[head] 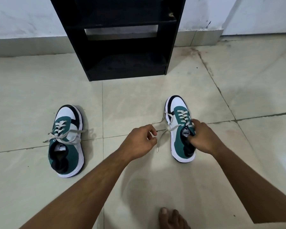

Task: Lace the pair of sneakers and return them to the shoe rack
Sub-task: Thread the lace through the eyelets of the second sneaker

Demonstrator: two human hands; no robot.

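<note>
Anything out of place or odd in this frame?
Nothing damaged or spilled. Both sneakers sit on the floor, laces loose: the left sneaker has untied ends splayed sideways, and the right sneaker is mid-lacing. The shoe rack looks empty.

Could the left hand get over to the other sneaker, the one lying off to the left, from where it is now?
Probably yes. The left hand is pinching a lace end beside the right sneaker, and only bare floor lies between it and the left sneaker.
</note>
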